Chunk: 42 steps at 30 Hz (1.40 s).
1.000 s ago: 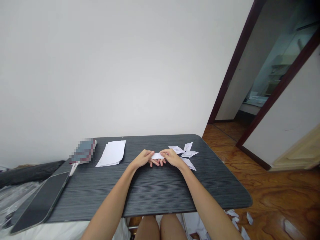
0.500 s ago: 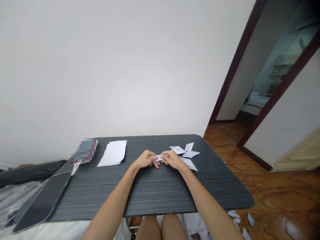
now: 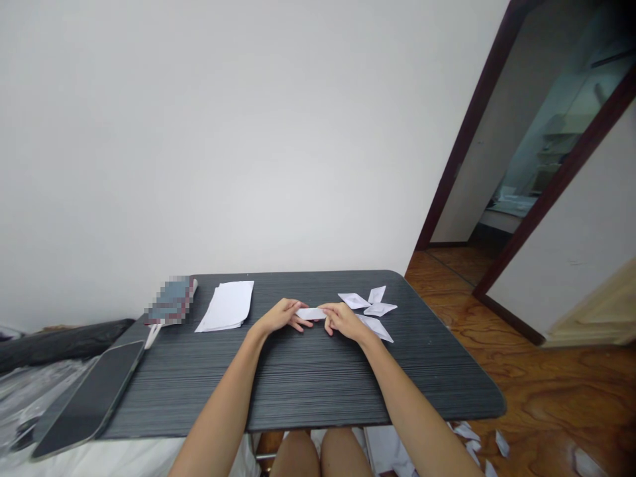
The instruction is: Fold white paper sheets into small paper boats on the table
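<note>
A narrow folded strip of white paper [image 3: 311, 313] is held level between my two hands, just over the dark table. My left hand [image 3: 284, 316] pinches its left end, with the lower fingers fanned out beneath. At the right end, my right hand [image 3: 342, 320] grips the strip between thumb and fingers. Beside my right hand lie several folded white paper pieces with pointed ends, among them a folded paper diamond [image 3: 380, 309]. My right wrist partly covers the nearest folded piece [image 3: 376, 327].
A stack of white paper sheets [image 3: 227, 305] rests left of my hands on the table [image 3: 318, 384]. Farther left are a blurred blue book [image 3: 171, 299] and a phone [image 3: 92, 397] at the table's edge. Paper scraps [image 3: 467, 431] litter the floor at right.
My hands have moved slightly apart and the paper strip between them has turned, so more of its flat face shows. The other papers lie as before.
</note>
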Tool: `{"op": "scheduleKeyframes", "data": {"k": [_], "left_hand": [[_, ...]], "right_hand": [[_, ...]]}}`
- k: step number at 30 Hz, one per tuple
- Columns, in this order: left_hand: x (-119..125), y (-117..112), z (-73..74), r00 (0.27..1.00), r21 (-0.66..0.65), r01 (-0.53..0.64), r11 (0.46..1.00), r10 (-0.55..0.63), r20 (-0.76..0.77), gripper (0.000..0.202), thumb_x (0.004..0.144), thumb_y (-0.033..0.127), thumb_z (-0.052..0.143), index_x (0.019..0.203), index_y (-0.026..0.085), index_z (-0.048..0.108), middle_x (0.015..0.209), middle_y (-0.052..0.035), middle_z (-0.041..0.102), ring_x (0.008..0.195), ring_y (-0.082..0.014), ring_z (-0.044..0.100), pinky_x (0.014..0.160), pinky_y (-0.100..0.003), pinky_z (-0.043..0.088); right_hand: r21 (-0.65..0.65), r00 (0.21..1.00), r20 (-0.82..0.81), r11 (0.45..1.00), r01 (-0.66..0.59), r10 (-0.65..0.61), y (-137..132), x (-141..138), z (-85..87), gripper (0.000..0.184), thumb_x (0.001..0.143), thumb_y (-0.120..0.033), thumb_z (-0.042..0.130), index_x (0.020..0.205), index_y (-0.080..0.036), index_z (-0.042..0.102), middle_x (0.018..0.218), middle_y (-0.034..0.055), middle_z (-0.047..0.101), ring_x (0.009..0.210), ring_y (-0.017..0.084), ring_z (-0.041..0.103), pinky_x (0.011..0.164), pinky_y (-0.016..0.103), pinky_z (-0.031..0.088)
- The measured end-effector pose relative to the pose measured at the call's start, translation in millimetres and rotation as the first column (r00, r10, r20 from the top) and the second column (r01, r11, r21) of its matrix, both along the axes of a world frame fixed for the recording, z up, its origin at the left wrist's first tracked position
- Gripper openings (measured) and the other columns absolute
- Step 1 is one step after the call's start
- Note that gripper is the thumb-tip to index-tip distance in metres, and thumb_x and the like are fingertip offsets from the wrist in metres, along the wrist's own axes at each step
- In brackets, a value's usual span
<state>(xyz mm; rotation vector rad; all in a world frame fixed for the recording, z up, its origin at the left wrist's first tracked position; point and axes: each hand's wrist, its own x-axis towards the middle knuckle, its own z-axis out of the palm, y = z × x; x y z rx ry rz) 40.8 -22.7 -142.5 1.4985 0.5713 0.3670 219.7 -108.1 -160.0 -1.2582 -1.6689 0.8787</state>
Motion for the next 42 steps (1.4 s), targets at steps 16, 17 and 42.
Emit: {"op": "scheduleKeyframes", "data": {"k": [16,17,42], "left_hand": [[13,-7,-3.6,0.983,0.586,-0.139,0.799,0.183,-0.017,0.033,0.076,0.035,0.044,0.085,0.01,0.065,0.064,-0.0018,0.063,0.064,-0.0152,0.055,0.056,-0.021,0.043],[14,-9,-3.6,0.983,0.602,-0.131,0.788,0.181,-0.023,0.034,0.077,0.035,0.043,0.086,0.01,0.064,0.064,-0.0015,0.063,0.062,-0.0145,0.055,0.056,-0.021,0.042],[-53,21,25.3,0.337,0.957,-0.106,0.271,0.915,-0.222,0.032,0.075,0.03,0.045,0.097,0.012,0.059,0.099,-0.0156,0.06,0.096,-0.0292,0.051,0.076,-0.037,0.037]], "right_hand": [[0.277,0.895,0.346,0.942,0.191,-0.283,-6,-3,2.9,0.04,0.081,-0.025,0.039,0.119,-0.015,0.044,0.094,0.0089,0.061,0.087,0.017,0.053,0.081,0.033,0.037],[0.309,0.86,0.393,0.928,0.209,-0.325,-8,-4,6.0,0.041,0.08,-0.026,0.041,0.12,-0.016,0.043,0.104,0.01,0.057,0.096,0.019,0.05,0.086,0.035,0.034],[0.495,0.371,0.563,0.66,0.565,-0.739,-20,25,16.2,0.033,0.067,-0.002,0.04,0.078,-0.02,0.065,0.098,0.0077,0.053,0.094,0.023,0.037,0.074,0.04,0.018]]}}
